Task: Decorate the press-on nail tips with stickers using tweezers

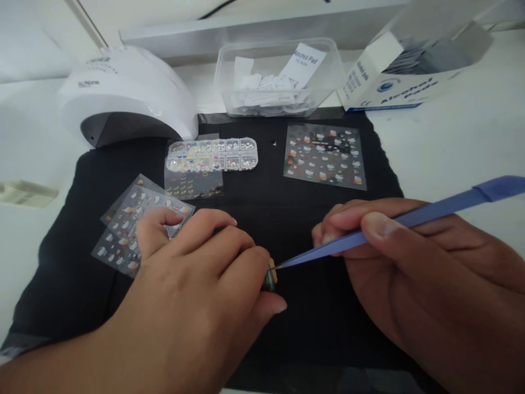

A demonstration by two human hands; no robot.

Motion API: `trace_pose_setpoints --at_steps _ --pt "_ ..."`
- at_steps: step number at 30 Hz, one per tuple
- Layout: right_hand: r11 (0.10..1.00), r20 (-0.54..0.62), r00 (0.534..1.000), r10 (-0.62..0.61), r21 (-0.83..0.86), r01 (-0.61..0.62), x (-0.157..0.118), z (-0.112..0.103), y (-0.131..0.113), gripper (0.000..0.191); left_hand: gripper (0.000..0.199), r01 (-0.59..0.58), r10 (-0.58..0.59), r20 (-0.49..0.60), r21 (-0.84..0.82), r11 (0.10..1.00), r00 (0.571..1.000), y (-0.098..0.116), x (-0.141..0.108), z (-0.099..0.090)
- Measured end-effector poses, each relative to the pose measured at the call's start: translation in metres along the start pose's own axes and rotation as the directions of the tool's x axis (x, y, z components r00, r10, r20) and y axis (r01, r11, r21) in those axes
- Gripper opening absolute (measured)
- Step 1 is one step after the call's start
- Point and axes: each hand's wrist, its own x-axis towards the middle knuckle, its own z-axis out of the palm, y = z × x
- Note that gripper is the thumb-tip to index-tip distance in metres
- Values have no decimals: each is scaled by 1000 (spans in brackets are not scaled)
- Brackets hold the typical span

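My left hand (205,279) is closed around a small dark glossy piece (269,281) with a yellow-gold part on it, perhaps a false nail. My fingers cover most of it, so its full shape is hidden. In my right hand (410,257) I pinch blue tweezers (328,249), the handle pointing up to the right. Their fine tip touches or nearly touches the gold part. Sheets of cat-face stickers (118,241) lie partly beneath my left hand. Beyond them a clear compartment case (241,154) of tiny gems overlaps another sticker sheet (192,189).
Everything in the middle rests on a black cloth (320,339). At the back left stands a white nail lamp (135,87). A clear plastic tub (283,106) holds alcohol pad packets. An open alcohol pads box (406,90) is at right, near another sticker sheet (326,156).
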Motion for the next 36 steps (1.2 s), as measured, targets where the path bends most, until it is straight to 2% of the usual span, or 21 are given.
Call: trace_pose_setpoints --at_steps 9,17,21,31,36 --pt "999 4 1000 22 26 -22 -1 -1 0 20 16 -3 3 -5 -9 1000 1000 -2 -1 1" --pt "998 37 999 30 47 -32 1 0 0 15 16 2 -2 -5 -2 1000 1000 0 -2 0" --pt "997 46 999 26 66 -29 2 -1 1 14 13 -20 20 30 -5 1000 999 -2 -3 -1" --pt "997 44 998 43 65 -45 -1 0 2 16 17 5 -5 2 -17 1000 1000 0 -3 0" --pt "997 54 998 40 67 -44 -1 -2 1 11 12 4 -3 14 -22 1000 1000 0 -3 1"
